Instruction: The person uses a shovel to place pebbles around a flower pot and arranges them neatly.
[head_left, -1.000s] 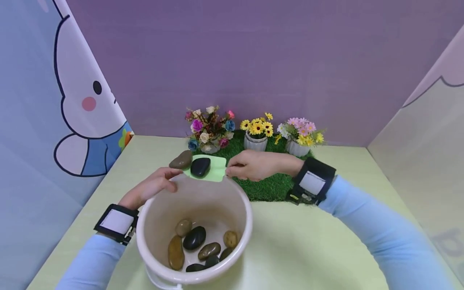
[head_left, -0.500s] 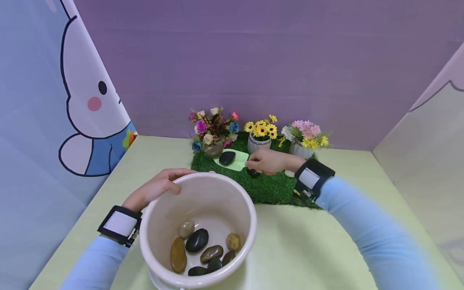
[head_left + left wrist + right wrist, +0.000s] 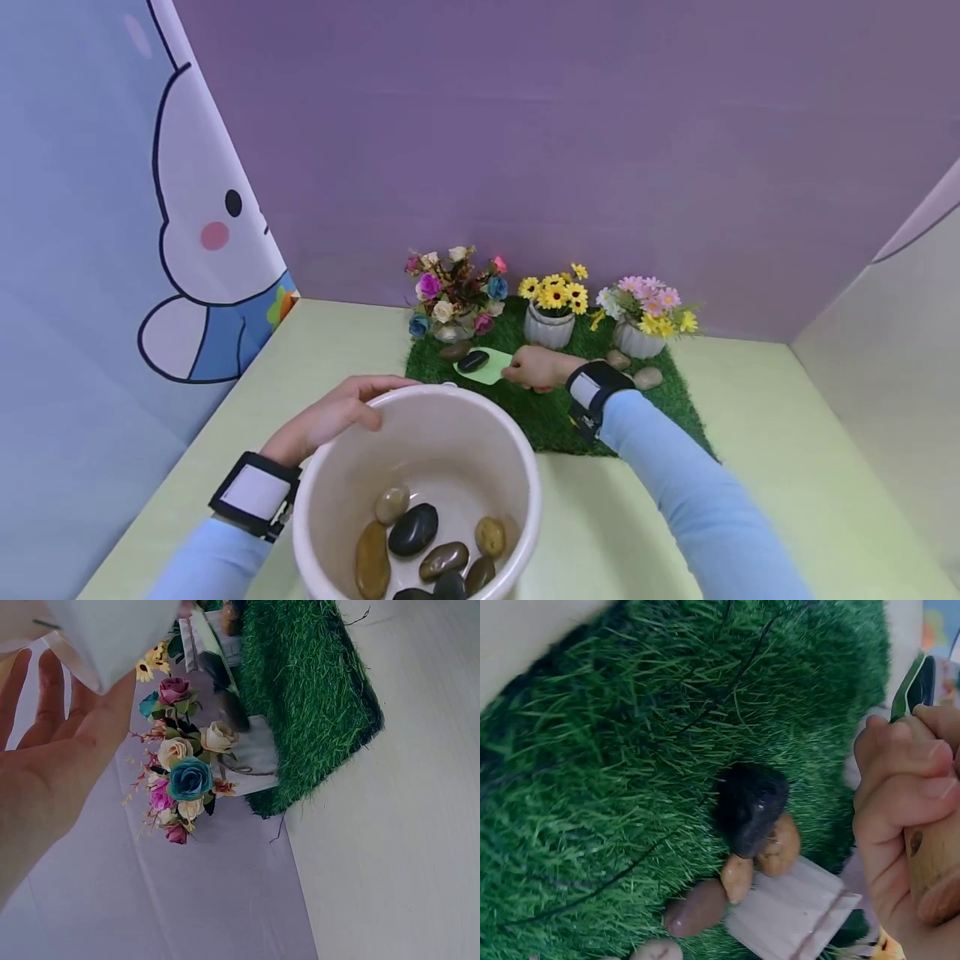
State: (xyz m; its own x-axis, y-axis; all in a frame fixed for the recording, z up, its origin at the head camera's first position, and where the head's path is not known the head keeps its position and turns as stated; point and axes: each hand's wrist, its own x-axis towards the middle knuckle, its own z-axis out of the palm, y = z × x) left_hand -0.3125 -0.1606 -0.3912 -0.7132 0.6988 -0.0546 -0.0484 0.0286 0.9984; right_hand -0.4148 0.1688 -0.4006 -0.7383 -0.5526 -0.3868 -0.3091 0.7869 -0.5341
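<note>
Eight stones (image 3: 414, 529) show on the floor of the bucket (image 3: 450, 442), nearest you, its close edge cut off below. Your left hand (image 3: 341, 417) grips the far-left rim, thumb hooked inside, fingers outside. Beyond, your right hand (image 3: 534, 368) is curled fully round the wooden handle (image 3: 926, 874) of the green scoop (image 3: 491, 368), a black stone (image 3: 472, 361) lying on its blade. A second ago the scoop was at the bucket's rim; now it is out over the grass mat (image 3: 682, 408). A brown stone (image 3: 455, 351) sits by its tip, whether on the blade I cannot tell. Your right hand blocks part of the mat, but its wrist view shows a dark stone (image 3: 751, 810) and two tan stones (image 3: 780, 844) beside a flowerpot. Farthest back stand three flowerpots (image 3: 550, 327), then the purple wall (image 3: 570, 150).
</note>
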